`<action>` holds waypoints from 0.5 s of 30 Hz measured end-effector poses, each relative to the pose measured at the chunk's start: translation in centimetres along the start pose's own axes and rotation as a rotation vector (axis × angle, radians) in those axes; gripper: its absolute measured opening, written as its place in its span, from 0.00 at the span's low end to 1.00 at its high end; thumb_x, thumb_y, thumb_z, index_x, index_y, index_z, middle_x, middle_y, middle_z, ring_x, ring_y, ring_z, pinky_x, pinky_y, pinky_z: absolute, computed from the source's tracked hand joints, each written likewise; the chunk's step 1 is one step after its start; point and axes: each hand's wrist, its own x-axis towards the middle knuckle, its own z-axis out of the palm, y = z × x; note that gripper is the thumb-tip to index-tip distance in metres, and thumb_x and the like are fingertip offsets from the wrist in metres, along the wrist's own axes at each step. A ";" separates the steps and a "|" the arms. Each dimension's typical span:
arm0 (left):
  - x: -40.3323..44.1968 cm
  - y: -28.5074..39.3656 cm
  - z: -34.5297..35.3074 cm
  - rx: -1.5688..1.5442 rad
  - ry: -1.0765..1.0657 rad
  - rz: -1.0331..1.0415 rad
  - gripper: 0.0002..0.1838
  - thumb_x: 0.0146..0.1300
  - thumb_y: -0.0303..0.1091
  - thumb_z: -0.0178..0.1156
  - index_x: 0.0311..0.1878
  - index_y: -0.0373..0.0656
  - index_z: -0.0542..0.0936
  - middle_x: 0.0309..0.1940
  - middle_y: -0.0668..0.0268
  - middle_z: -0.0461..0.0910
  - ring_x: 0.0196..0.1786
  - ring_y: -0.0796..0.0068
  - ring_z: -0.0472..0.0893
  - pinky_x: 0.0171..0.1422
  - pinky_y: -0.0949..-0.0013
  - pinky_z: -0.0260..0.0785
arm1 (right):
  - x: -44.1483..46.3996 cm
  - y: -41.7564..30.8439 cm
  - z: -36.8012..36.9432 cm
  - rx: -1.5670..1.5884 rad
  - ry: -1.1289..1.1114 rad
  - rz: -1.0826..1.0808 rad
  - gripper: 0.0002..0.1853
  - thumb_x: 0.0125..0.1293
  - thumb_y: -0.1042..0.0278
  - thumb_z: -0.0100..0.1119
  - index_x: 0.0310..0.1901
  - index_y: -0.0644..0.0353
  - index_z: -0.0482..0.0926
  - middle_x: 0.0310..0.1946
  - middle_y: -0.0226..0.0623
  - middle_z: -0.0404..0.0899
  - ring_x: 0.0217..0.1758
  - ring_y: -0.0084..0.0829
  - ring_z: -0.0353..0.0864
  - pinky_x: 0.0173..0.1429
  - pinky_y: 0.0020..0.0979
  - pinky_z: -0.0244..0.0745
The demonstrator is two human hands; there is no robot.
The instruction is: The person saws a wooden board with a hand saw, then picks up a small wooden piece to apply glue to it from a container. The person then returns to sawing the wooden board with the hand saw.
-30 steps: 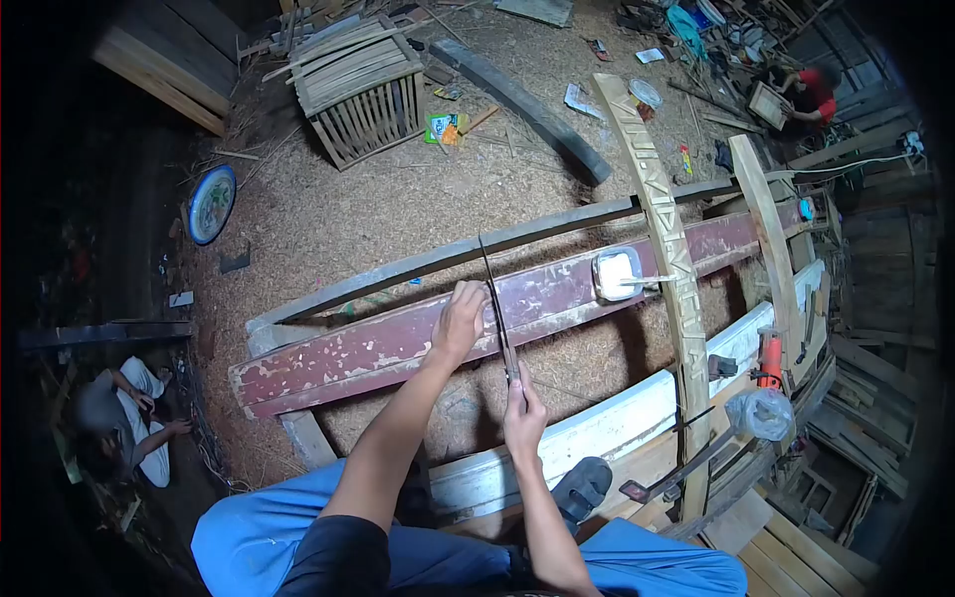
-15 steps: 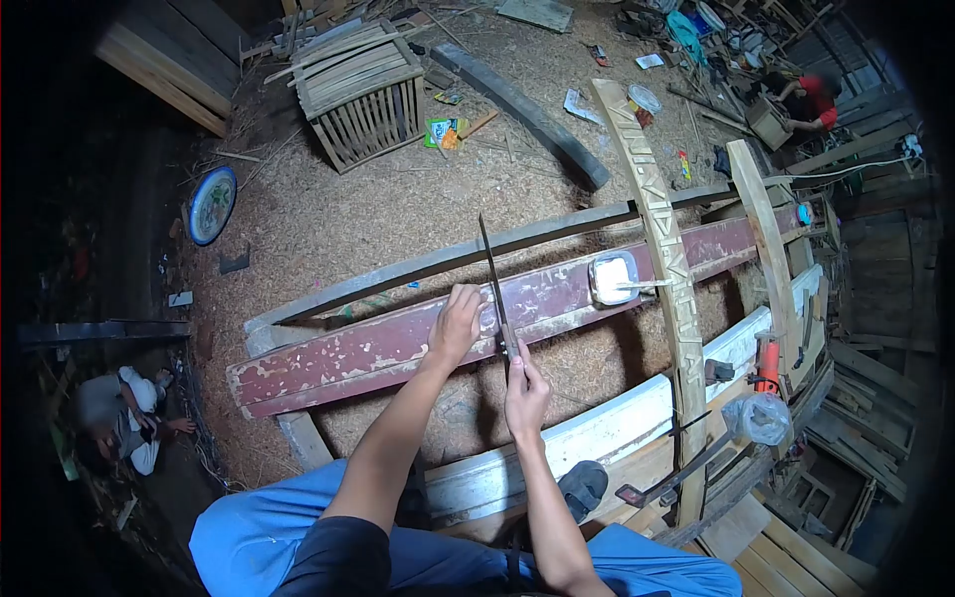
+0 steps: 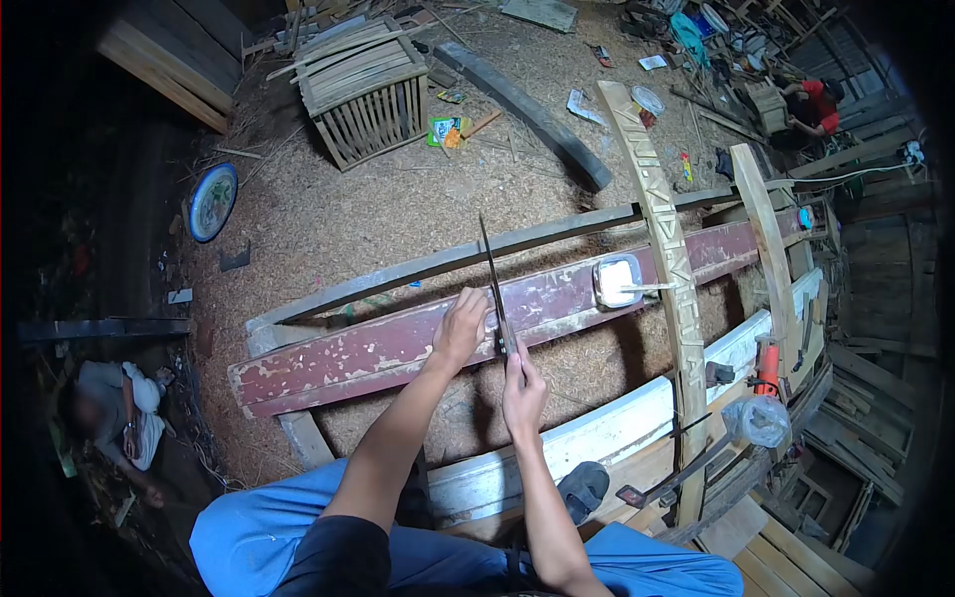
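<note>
My left hand point(image 3: 463, 326) rests on the worn maroon beam point(image 3: 388, 345), its fingers bent close beside a long thin dark blade; what lies under the fingers is too small to name. Wrapped round the handle of that tool point(image 3: 500, 303), which looks like a saw, is my right hand point(image 3: 524, 388). The blade crosses over the beam and points away from me. To the right, a clear tub point(image 3: 618, 281) with white contents stands on the beam, a stick lying over its edge. A carved wooden board point(image 3: 672, 259) crosses the beam further right.
A white beam point(image 3: 577, 438) runs nearer to me. Beyond lie a grey plank point(image 3: 527, 114) and a slatted crate point(image 3: 368, 99). An orange tool point(image 3: 768, 366) and plastic bag are at the right. One person point(image 3: 119, 413) is at far left, another point(image 3: 821, 107) at far right.
The blade and my right hand have shifted slightly away from me since the first frame. My left hand stays on the beam. The person at left has moved an arm lower.
</note>
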 end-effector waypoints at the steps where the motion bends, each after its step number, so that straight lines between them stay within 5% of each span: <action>1: -0.1 0.1 0.0 -0.001 -0.001 0.001 0.12 0.58 0.18 0.59 0.46 0.36 0.77 0.49 0.54 0.76 0.54 0.50 0.77 0.57 0.54 0.75 | 0.4 -0.5 0.1 -0.008 -0.030 0.030 0.21 0.80 0.66 0.50 0.67 0.67 0.76 0.62 0.57 0.81 0.67 0.45 0.81 0.67 0.38 0.75; 3: 0.0 0.5 -0.2 0.034 0.042 0.012 0.12 0.57 0.18 0.59 0.45 0.36 0.77 0.48 0.55 0.75 0.54 0.51 0.78 0.57 0.54 0.75 | -0.3 0.2 0.2 0.007 -0.018 -0.012 0.21 0.79 0.67 0.50 0.67 0.67 0.76 0.61 0.57 0.81 0.66 0.46 0.81 0.67 0.37 0.75; 5: 0.4 0.7 -0.2 0.015 0.082 0.018 0.10 0.58 0.18 0.60 0.43 0.36 0.77 0.45 0.54 0.75 0.52 0.50 0.77 0.55 0.53 0.74 | -3.2 2.0 -0.4 -0.039 0.027 -0.032 0.20 0.79 0.68 0.53 0.67 0.68 0.76 0.53 0.59 0.85 0.54 0.29 0.85 0.58 0.32 0.76; 7: 0.2 0.9 -0.3 -0.007 0.108 0.027 0.09 0.58 0.18 0.61 0.41 0.35 0.76 0.43 0.53 0.75 0.51 0.49 0.77 0.53 0.52 0.73 | -6.9 3.5 -1.8 -0.134 0.012 0.047 0.20 0.80 0.68 0.52 0.67 0.69 0.76 0.54 0.54 0.86 0.51 0.26 0.83 0.56 0.29 0.75; 10: 0.2 0.7 -0.2 -0.023 0.083 0.008 0.09 0.58 0.17 0.61 0.42 0.36 0.77 0.44 0.54 0.75 0.52 0.50 0.77 0.55 0.52 0.72 | -9.5 4.2 -3.5 0.034 0.064 0.099 0.20 0.79 0.69 0.52 0.66 0.69 0.77 0.61 0.56 0.82 0.64 0.40 0.83 0.67 0.35 0.74; 15: 0.3 0.5 -0.3 -0.025 0.078 0.022 0.09 0.60 0.19 0.61 0.44 0.36 0.78 0.46 0.55 0.77 0.54 0.50 0.77 0.57 0.53 0.73 | -4.5 1.4 -2.4 0.091 0.122 0.002 0.20 0.79 0.68 0.51 0.66 0.71 0.76 0.62 0.54 0.81 0.67 0.38 0.80 0.70 0.34 0.71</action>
